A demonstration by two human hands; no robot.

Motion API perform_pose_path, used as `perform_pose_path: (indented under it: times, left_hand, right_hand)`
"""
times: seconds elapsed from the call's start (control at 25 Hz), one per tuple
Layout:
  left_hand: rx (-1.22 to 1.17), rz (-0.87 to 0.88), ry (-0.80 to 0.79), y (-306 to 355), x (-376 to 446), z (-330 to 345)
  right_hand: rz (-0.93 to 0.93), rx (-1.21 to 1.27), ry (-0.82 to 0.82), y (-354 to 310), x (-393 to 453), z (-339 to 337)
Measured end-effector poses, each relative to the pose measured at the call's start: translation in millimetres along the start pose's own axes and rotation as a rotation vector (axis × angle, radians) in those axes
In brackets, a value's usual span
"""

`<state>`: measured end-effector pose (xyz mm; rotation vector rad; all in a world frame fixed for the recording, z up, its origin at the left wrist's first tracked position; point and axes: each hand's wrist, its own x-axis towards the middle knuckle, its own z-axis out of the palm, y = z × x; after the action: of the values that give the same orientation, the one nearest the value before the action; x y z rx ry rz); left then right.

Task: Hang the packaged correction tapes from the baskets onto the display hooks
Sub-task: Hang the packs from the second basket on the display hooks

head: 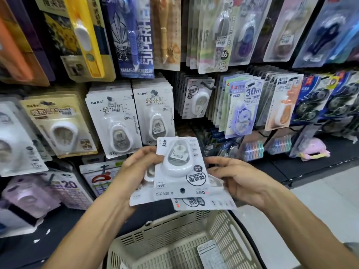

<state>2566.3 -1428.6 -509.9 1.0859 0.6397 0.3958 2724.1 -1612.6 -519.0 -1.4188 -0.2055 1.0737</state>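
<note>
Stationery aisle is filling the view ahead of my hands: display wall packed with carded correction tapes, matching grey-white row [196,99] hanging just above and right of my right hand. I'm holding a small stack of packs between both hands, upside down, hang hole toward me. Top pack [177,171] is sitting in my left hand [136,167], fingers curled behind it; my right hand [236,180] is pinching the lower pack [204,203] at its right edge. I'm counting at least three cards in the stack, possibly more, overlap is hiding it. Beige basket [174,243] is directly below my hands with one more pack [210,256] lying face down. Judging these as light, card stiff but bendy, blister slick and crushable, so I'm gripping card edges and flipping before hooking through the hole.
</note>
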Motion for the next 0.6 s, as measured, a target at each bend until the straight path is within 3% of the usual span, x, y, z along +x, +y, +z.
perform_pose_path:
  times: [0.12,0.28,0.4,0.48,0.6]
  left_hand:
    - [0.008,0.079,0.014,16.1,-5.5,-4.9]
    - [0.198,0.233,0.01,42.7,-18.7,-13.3]
    - [0.354,0.345,0.003,60.7,-27.5,-10.6]
    - [0.361,0.387,-0.018,66.9,-29.1,-4.0]
    - [0.296,0.392,-0.047,66.0,-27.2,2.5]
  right_hand:
    - [-0.02,-0.105,-0.032,-14.7,-9.4,-16.3]
    - [-0.172,0.011,0.172,-21.2,-11.6,-40.1]
    - [-0.385,0.043,0.282,-26.3,-3.9,-27.1]
    - [-0.505,-0.009,0.405,-41.1,8.0,-17.0]
    - [-0.504,-0.116,0.52,-60.2,28.0,-7.8]
